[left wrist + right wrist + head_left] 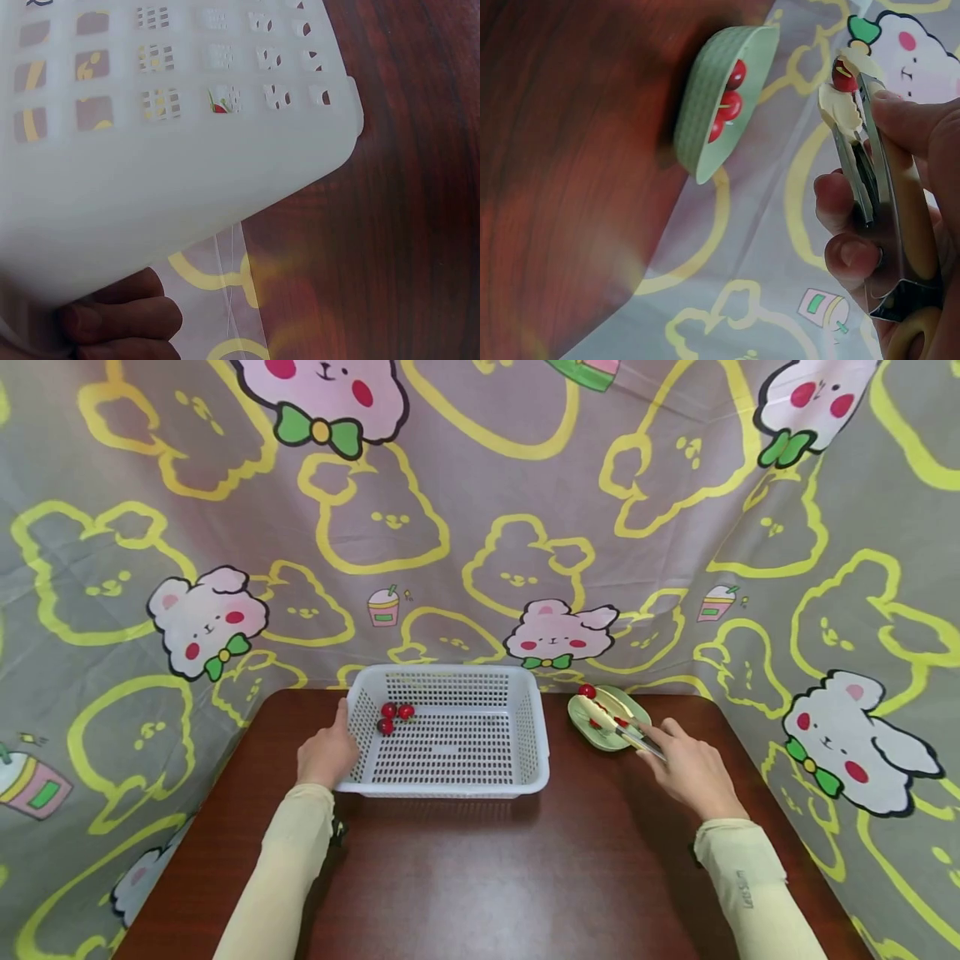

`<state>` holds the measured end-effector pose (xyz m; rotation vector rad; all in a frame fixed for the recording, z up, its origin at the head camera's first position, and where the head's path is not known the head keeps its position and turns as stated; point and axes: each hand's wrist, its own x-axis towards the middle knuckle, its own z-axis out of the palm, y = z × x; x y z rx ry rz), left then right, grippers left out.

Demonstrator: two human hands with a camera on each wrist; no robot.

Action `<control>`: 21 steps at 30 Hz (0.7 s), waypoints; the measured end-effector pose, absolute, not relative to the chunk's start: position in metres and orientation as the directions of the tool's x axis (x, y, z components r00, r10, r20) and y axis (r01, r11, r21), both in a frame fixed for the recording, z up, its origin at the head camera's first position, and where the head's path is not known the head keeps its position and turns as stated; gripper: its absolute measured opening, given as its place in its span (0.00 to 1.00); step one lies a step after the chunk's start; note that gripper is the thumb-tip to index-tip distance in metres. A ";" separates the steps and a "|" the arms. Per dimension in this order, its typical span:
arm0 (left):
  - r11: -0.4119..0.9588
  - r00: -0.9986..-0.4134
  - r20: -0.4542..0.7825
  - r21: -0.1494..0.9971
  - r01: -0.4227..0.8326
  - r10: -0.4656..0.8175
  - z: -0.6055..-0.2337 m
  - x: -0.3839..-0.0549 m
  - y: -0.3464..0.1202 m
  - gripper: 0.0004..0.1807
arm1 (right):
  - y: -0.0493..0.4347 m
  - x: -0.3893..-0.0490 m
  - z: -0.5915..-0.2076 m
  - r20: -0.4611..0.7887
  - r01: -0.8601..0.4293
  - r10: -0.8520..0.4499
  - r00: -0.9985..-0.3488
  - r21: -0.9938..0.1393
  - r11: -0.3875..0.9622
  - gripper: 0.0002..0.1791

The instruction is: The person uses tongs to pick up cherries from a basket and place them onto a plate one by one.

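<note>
My left hand [327,753] grips the left rim of a white perforated plastic basket [450,791]; in the left wrist view its curled fingers [131,319] show below the rim. Several cherries [388,711] lie inside at the basket's left end. My right hand [693,768] holds metal tongs [889,187] with cream-coloured tips. Pinched between those tips is one red cherry [843,76], up above a small green bowl [690,127]. More cherries [730,105] sit in this bowl, partly covered by the tongs in the head view.
Basket and bowl stand near the back of a dark reddish-brown table [465,877], the bowl to the right of the basket. A patterned cloth [465,485] hangs close behind the table and along both sides.
</note>
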<state>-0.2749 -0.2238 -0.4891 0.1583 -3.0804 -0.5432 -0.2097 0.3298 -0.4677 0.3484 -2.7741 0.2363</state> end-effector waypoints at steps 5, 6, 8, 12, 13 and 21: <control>0.932 -0.995 -0.004 0.350 -0.094 -0.099 -0.488 -0.274 -0.222 0.41 | 0.335 -0.211 -0.474 0.335 -0.255 -0.199 -0.921 -0.131 0.958 0.24; 0.932 -0.995 -0.002 0.349 -0.094 -0.100 -0.488 -0.274 -0.222 0.41 | 0.335 -0.212 -0.475 0.331 -0.256 -0.201 -0.922 -0.133 0.957 0.23; 0.932 -0.995 -0.005 0.349 -0.096 -0.101 -0.488 -0.273 -0.222 0.41 | 0.336 -0.214 -0.477 0.319 -0.255 -0.201 -0.926 -0.140 0.957 0.23; 0.933 -0.995 -0.013 0.348 -0.096 -0.097 -0.488 -0.273 -0.223 0.41 | 0.335 -0.218 -0.478 0.298 -0.245 -0.194 -0.934 -0.142 0.959 0.23; 0.933 -0.995 -0.013 0.347 -0.096 -0.098 -0.488 -0.273 -0.223 0.41 | 0.335 -0.219 -0.479 0.295 -0.242 -0.193 -0.936 -0.140 0.960 0.23; 0.935 -0.995 -0.009 0.341 -0.099 -0.102 -0.488 -0.274 -0.223 0.41 | 0.336 -0.228 -0.482 0.288 -0.244 -0.203 -0.936 -0.115 0.963 0.22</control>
